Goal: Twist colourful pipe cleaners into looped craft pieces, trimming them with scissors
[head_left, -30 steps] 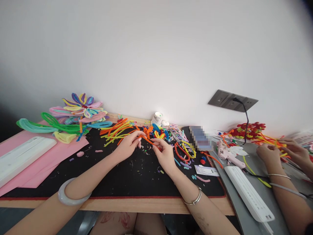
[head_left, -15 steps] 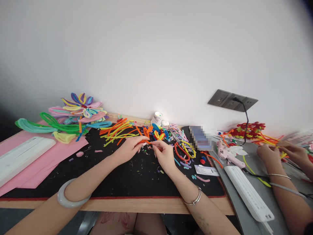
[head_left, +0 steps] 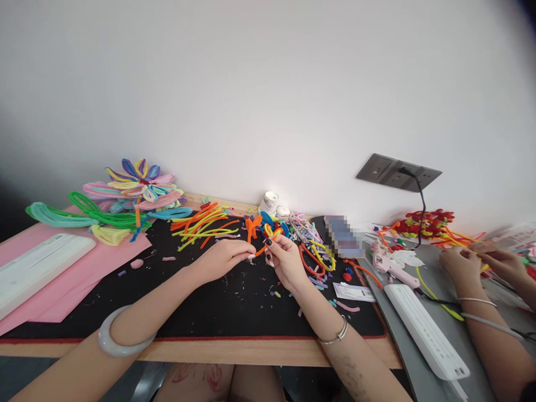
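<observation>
An orange pipe cleaner [head_left: 260, 252] spans the small gap between my two hands, above the black mat. My left hand [head_left: 226, 258] pinches it between thumb and fingers. On the other side my right hand [head_left: 286, 263], with dark nails, pinches the strand with its fingertips. Just beyond them, orange pipe-cleaner loops [head_left: 253, 226] rise from behind my fingers; whether they join the held strand I cannot tell. Yellow-and-orange loops [head_left: 273, 230] and blue loops [head_left: 266, 218] sit behind my right hand. Loose orange and yellow pipe cleaners [head_left: 205, 226] lie left of the loops.
Finished pipe-cleaner flowers [head_left: 142, 187] stand at left on pink sheets [head_left: 121, 262]. Scraps litter the mat [head_left: 176, 301]. A paper cup [head_left: 270, 204], phone [head_left: 344, 237], glue gun [head_left: 393, 268] and white power strip [head_left: 427, 329] are around. A co-worker's hands [head_left: 464, 271] work at right.
My hands have moved slightly apart, and my right hand has turned upward. More of the orange strand now shows between them. The co-worker's hands have barely shifted.
</observation>
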### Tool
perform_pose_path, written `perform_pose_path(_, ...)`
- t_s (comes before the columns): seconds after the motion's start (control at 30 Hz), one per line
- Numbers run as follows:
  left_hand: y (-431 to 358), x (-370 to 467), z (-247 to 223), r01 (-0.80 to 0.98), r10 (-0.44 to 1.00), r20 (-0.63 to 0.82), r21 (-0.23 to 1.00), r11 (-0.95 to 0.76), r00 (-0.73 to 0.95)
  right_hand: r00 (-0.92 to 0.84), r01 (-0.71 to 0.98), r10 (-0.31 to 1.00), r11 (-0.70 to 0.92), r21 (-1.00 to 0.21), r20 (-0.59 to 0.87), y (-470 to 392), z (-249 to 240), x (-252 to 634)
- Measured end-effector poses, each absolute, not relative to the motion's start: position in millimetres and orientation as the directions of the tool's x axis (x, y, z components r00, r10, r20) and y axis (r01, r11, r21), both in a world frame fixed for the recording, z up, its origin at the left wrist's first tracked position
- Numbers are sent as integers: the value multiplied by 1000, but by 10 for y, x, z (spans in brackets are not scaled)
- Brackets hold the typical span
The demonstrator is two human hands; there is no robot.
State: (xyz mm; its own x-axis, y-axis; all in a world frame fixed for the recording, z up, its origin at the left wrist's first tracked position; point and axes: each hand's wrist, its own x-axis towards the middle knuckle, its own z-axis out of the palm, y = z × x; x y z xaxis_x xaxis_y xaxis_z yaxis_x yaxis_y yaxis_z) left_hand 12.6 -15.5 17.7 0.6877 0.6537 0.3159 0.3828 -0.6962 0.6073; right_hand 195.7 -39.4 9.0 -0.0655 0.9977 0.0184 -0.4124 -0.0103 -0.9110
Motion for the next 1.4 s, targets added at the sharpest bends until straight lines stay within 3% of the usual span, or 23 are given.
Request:
perform_pose_path(0.2, -224, 142, 244, 330, 571, 249, 612, -719, 782, -88, -400, 996, -39, -916, -4, -391, 121, 1970)
perform_pose_path(0.47, -269, 172, 258, 274, 533, 228, 659, -701, 815, -329, -395, 942, -200, -897, -65, -419, 141, 1996)
perform_pose_path(0.83, -146, 128, 147, 417, 738, 268, 684, -598, 619, -175, -411, 984, -86, -907, -14, -377, 120, 2013)
perform_pose_path(1.2, -140, 134, 174, 424, 739, 320, 657, -624, 593, -156, -428, 988, -89, -900, -24, -371, 109, 2009)
perform_pose_path(1.4, -155, 142, 174, 366, 687, 300, 670, -645, 662, -145, -420, 989, -76, -904, -16, -361, 103, 2013)
